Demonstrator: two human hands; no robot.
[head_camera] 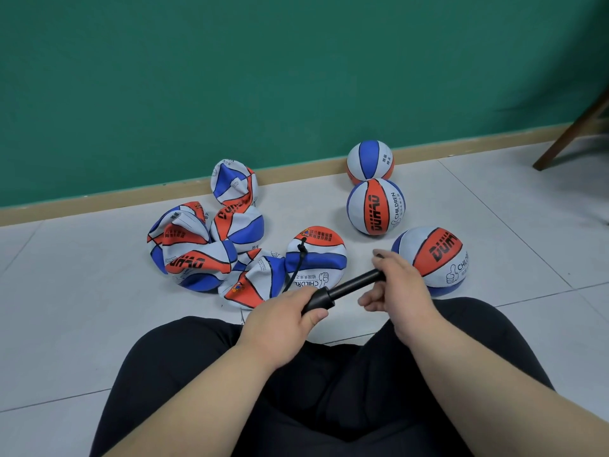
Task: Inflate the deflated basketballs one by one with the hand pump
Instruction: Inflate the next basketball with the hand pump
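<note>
Gripping the pump (354, 282), the left hand (283, 319) had fingers curled round its barrel, the right hand (397, 282) round its handle. Its hose (295, 268) ran into a flat ball (318, 257) on the floor (82, 291). Three full balls (375, 207) sat nearby; roughly five looked left.

DUHAO, CHILDREN: middle inflated ball (375, 207) | DUHAO: flat ball (194, 262); CHILD: near inflated ball (431, 258)

Even, soft indoor light, faint shadows under the balls, wide-angle bending at the edges, slight blur on hands
</note>
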